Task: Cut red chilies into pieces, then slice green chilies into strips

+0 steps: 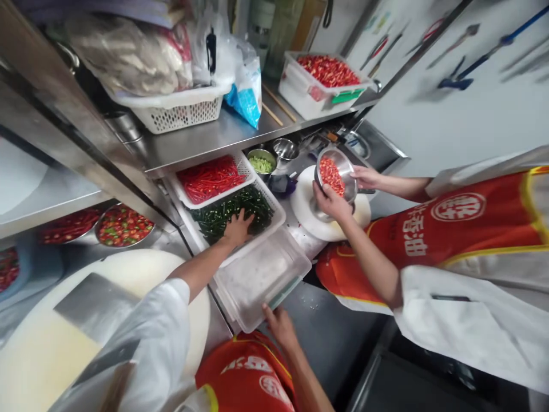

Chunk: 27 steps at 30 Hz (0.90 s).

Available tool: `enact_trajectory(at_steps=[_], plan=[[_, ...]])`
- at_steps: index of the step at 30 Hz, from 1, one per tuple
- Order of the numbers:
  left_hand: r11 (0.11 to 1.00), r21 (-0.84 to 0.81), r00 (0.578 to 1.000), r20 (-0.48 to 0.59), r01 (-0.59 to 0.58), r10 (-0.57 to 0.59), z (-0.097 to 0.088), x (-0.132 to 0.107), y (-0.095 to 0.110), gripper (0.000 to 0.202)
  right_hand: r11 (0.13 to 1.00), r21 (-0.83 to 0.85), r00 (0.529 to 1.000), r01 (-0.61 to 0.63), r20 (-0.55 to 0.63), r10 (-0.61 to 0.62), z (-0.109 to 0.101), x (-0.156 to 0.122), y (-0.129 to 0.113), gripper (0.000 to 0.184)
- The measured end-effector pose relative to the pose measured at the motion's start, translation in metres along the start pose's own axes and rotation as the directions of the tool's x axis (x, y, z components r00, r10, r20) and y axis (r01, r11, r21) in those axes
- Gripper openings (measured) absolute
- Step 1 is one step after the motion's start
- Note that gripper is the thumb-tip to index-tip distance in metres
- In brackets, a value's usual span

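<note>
My left hand (238, 230) lies on the long green chilies (210, 220), its fingers spread. Those chilies fill a white plastic basket (279, 214). A smaller white basket (251, 174) of long red chilies (210, 178) stands behind it, partly over its far side. My right hand (281, 327) grips the near rim of a clear plastic box (261, 272), thumb on the edge and other fingers partly hidden. The box sits right beside the green chili basket, and nothing shows inside it.
At right, a co-worker's hands hold a metal bowl (345, 166) of chopped red chilies above a white round board (304, 206). A cleaver (94, 306) lies on the large round board (171, 274) at left. A steel shelf (193, 143) overhangs the baskets.
</note>
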State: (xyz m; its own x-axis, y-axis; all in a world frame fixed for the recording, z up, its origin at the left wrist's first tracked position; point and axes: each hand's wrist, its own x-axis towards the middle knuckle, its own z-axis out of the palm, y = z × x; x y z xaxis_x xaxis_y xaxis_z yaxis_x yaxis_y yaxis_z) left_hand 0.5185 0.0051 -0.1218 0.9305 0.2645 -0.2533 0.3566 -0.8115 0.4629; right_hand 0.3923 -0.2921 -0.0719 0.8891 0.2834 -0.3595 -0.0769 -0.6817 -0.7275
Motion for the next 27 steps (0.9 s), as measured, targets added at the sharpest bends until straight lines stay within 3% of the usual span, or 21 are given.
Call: enact_trajectory(at_steps=[1,3,6,9,11,14,17,21,24,27], plan=[[1.000,0.001,1.000,-0.014,0.005,-0.005,0.002,0.000,0.001,0.090,0.999,0.011,0.982,-0.047,0.184,0.045,-0.019,0.007,-0.003,0.034],[1.000,0.005,1.000,-0.012,0.012,-0.011,0.004,-0.001,0.002,0.086,0.997,0.038,0.978,-0.066,0.203,0.057,-0.060,0.026,-0.012,0.041],[0.999,0.022,1.000,0.003,0.024,-0.024,0.000,0.001,0.003,0.084,0.990,0.127,0.996,-0.061,0.077,0.051,-0.110,0.065,-0.038,0.035],[0.998,0.055,0.999,0.036,-0.001,-0.001,-0.006,0.002,-0.002,0.084,0.947,0.321,0.990,-0.012,-0.130,0.057,-0.128,0.101,-0.074,0.057],[0.995,0.076,0.996,0.075,-0.061,0.055,-0.010,0.002,-0.007,0.084,0.934,0.353,0.993,0.060,-0.115,-0.020,-0.124,0.109,-0.092,0.062],[0.988,0.097,0.988,0.114,-0.118,0.107,-0.012,0.001,-0.013,0.082,0.954,0.290,0.983,0.079,0.136,-0.123,-0.104,0.091,-0.095,0.049],[0.991,0.100,0.992,0.102,-0.087,0.077,-0.008,0.000,-0.013,0.079,0.951,0.310,0.985,-0.010,0.166,-0.044,-0.078,0.056,-0.064,0.043],[0.999,0.027,0.997,0.062,-0.043,0.041,-0.002,-0.002,-0.007,0.074,0.851,0.487,0.981,-0.196,0.095,0.172,-0.054,0.014,-0.006,0.046],[0.997,-0.052,0.997,0.054,-0.058,0.061,-0.002,-0.001,-0.007,0.071,0.823,0.490,0.956,-0.288,0.095,0.278,-0.050,-0.005,0.021,0.047],[0.991,-0.115,0.994,0.072,-0.074,0.083,-0.013,0.003,-0.016,0.070,0.828,0.469,0.951,-0.306,0.105,0.292,-0.054,-0.014,0.031,0.048]])
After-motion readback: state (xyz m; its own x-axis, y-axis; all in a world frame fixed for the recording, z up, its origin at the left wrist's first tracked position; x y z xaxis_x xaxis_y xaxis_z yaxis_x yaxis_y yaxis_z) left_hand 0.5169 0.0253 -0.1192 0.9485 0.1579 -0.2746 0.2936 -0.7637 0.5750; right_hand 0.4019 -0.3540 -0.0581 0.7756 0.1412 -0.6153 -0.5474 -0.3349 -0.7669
